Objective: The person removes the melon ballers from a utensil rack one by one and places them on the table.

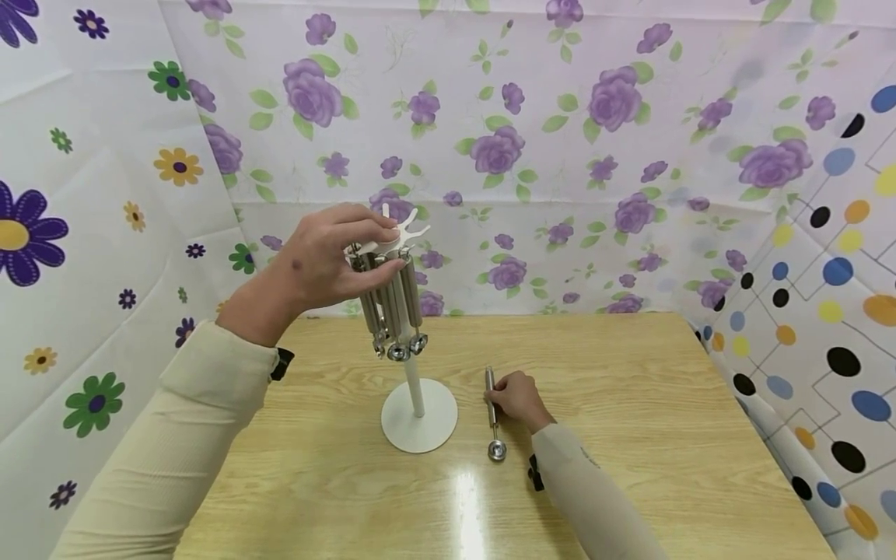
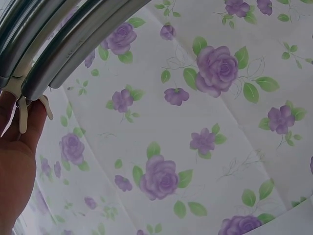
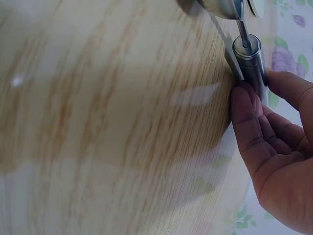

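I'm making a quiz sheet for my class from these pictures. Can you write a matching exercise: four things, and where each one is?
Things:
1. left hand
2. right hand
3. round white base
4. hanging metal tools

Places:
A. flat on the wooden table
B. gripping a loose metal scoop on the table
C. on top of the white rack
D. dangling below the rack's arms

Pairs: 1-C, 2-B, 3-A, 4-D

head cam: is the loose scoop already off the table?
No, the scoop lies flat on the table, with the right hand gripping its handle.
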Tool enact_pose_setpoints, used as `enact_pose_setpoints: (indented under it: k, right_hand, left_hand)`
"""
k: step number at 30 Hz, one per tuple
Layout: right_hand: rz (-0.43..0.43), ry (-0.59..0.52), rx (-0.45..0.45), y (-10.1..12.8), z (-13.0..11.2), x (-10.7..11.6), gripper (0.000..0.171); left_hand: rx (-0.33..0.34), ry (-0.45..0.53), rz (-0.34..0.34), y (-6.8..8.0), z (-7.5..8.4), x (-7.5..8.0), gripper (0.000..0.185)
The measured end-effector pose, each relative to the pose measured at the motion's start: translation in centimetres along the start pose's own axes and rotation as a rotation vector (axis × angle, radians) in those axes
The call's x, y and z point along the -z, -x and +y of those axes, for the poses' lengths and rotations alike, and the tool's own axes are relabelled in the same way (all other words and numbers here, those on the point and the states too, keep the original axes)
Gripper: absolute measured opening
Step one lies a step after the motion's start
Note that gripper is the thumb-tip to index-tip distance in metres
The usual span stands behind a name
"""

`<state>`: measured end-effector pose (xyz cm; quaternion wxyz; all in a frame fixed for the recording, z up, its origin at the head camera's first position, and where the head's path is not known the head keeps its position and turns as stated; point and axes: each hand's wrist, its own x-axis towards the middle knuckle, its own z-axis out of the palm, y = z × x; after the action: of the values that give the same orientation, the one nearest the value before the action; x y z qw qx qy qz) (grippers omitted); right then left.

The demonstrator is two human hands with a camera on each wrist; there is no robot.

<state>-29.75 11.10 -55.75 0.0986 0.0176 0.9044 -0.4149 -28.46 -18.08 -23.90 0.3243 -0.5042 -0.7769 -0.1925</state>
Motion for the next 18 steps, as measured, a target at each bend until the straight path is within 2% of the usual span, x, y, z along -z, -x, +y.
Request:
enact_pose_setpoints:
  k: [8,12,16,18]
  right_hand:
    - [-0.011,0.012,0.002,-0.1,-0.2,0.0,0.019]
    - [-0.007,0.034,0.005,-0.2,-1.1,0.9,0.031]
    - [0.051,0.055,0.163,-0.3,-3.7,3.0,0.048]
    - [0.07,0.057,0.276,-0.2,-5.5,4.2,0.047]
  left_hand:
    - [0.024,0.005,-0.013,-0.2,0.0,0.1,0.025]
    - [0.038,0.016,-0.02,-0.2,0.0,0.1,0.026]
    - [0.042,0.015,-0.03,-0.2,0.0,0.1,0.027]
    - [0.042,0.014,-0.032,-0.3,0.0,0.1,0.027]
